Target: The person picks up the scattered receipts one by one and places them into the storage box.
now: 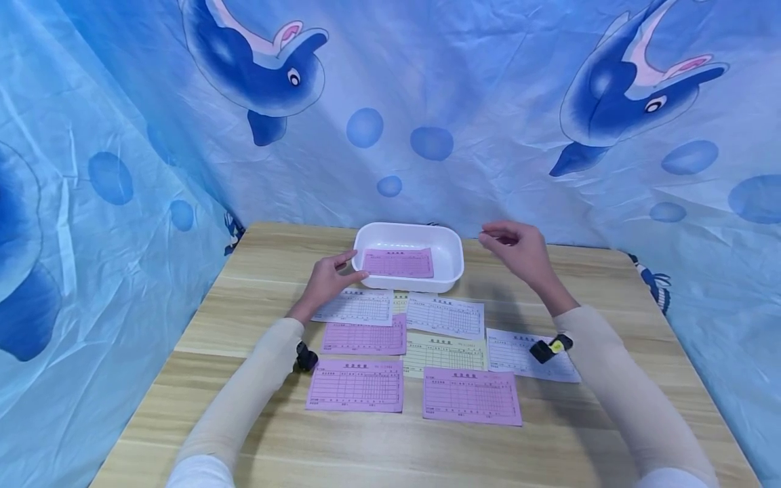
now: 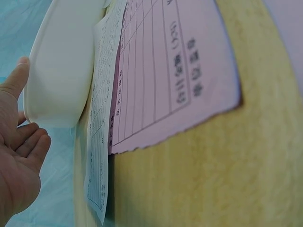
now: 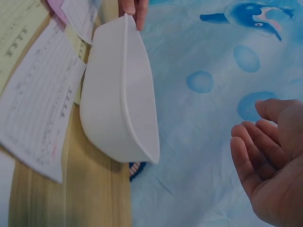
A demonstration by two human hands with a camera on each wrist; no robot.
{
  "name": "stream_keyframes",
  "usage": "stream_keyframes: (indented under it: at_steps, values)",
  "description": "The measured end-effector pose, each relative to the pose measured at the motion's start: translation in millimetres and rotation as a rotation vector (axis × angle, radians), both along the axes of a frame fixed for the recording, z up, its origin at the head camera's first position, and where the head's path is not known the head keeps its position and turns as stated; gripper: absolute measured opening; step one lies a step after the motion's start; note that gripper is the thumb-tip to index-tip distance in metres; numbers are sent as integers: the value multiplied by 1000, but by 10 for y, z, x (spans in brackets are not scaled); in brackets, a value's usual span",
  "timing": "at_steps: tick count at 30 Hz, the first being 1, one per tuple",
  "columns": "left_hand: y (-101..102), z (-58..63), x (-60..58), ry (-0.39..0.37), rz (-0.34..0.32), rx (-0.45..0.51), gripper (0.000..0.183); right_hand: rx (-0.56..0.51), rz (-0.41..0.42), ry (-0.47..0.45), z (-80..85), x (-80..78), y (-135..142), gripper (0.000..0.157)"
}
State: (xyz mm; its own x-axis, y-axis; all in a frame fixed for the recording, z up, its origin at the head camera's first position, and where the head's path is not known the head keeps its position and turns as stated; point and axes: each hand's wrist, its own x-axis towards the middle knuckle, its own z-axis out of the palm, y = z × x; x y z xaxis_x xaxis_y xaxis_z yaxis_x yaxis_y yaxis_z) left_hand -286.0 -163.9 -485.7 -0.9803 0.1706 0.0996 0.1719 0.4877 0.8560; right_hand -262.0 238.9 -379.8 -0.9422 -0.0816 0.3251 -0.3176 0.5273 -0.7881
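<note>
A white plastic tub stands at the back of the table with a pink printed slip inside. My left hand holds the tub's left end, thumb at the front rim and fingers round the side. In the left wrist view the thumb meets the tub's wall. My right hand hovers in the air right of the tub, fingers loosely bent, nothing in them. In the right wrist view this right hand is apart from the tub.
Several printed slips lie before the tub, some overlapping: a white slip, a yellow slip, a pink slip, another pink slip and a white slip under the right forearm. A blue dolphin-print curtain hangs behind the wooden table.
</note>
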Motion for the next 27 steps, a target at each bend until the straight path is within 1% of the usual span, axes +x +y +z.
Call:
stream_keyframes:
  at_steps: [5,12,19,24,27]
  values:
    - [-8,6,2,2,-3,-1,78,86,-33,-11,-19,213,201,38]
    - [-25,8,0,12,-9,-2,77,169,-55,-40,-126,478,438,41]
    - [-24,22,12,12,-11,5,75,245,-89,-66,-268,724,679,44]
    - [-15,24,13,17,-8,19,74,283,-123,-132,-405,894,893,47]
    - [-5,24,5,12,-8,19,75,294,-160,-205,-499,1010,1014,51]
